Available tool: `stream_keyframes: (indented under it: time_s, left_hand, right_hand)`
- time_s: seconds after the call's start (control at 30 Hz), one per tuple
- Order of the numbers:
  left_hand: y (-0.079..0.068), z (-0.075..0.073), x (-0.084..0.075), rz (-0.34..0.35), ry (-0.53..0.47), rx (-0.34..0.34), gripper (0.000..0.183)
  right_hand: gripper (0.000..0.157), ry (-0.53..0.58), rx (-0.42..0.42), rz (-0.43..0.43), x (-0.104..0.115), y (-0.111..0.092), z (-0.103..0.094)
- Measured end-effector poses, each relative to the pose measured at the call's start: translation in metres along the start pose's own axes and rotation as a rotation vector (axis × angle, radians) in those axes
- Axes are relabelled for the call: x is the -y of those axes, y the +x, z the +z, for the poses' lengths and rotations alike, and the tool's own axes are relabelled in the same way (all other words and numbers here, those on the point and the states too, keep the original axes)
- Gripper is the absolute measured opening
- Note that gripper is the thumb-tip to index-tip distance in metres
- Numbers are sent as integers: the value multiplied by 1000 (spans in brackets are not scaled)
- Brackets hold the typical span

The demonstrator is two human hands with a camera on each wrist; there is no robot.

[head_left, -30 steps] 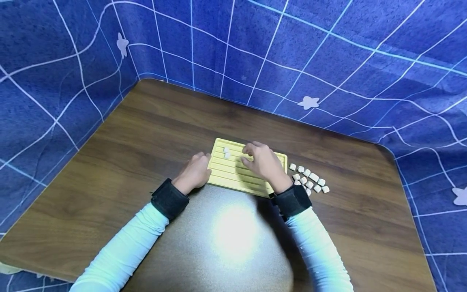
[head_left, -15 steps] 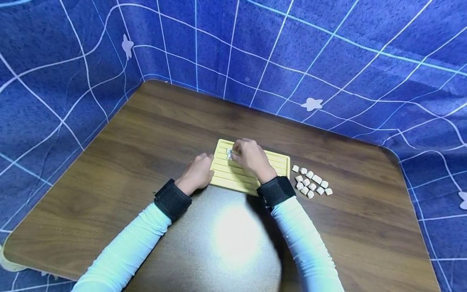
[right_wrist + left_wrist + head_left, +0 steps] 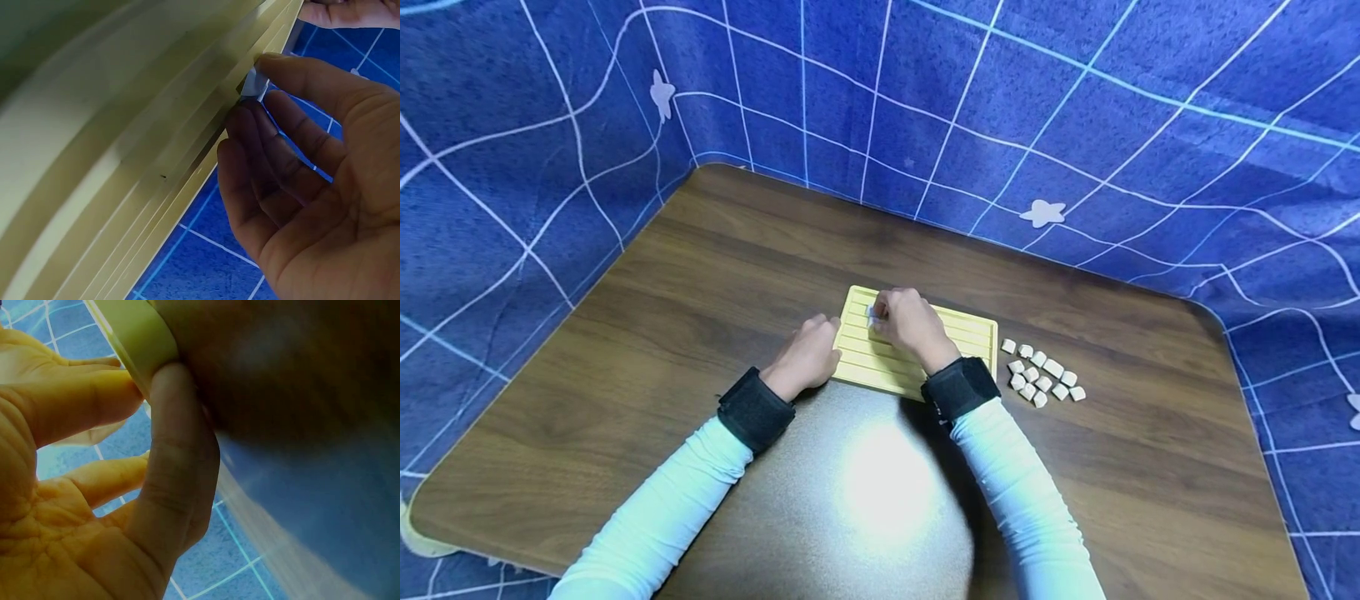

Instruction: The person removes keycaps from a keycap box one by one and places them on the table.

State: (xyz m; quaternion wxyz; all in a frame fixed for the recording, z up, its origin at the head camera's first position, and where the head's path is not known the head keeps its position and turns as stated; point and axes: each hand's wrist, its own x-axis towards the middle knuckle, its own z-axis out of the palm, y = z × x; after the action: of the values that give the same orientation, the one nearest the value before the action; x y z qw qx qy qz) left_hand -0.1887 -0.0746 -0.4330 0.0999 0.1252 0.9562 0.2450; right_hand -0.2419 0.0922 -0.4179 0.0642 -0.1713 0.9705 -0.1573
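A yellow ridged tray (image 3: 880, 371) lies on the table in the head view. My left hand (image 3: 808, 350) holds its left end. In the left wrist view, thumb and fingertip pinch the tray's rim (image 3: 140, 337). Over the tray's upper left rows bends my right hand (image 3: 913, 321). The right wrist view shows that hand (image 3: 337, 162) with thumb and fingertips around a small white keycap-like block (image 3: 253, 83) at the tray's ridges. Beside those fingers, white shows in the upper left rows, mostly hidden by the hand.
Several more white blocks (image 3: 1043, 383), one longer than the others, lie loose right of the tray on the brown wooden table (image 3: 730, 275). Blue patterned cloth (image 3: 850, 100) hangs along the table's back and sides. Light glares off the table in front of the tray.
My right hand has moved left across the tray to the white blocks in its upper left rows, its fingers closing together there. The left hand has stayed on the tray's left end.
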Motion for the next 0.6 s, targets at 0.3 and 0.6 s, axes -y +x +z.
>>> stream_keyframes:
  time_s: [0.3, 0.6]
  left_hand:
    - [-2, -1, 0, 15, 3, -7, 49]
    - [0, 0, -1, -5, 8, 12, 49]
  right_hand:
    - [11, 7, 23, 22, 0, -1, 0]
    - [9, -5, 13, 2, 2, -1, 0]
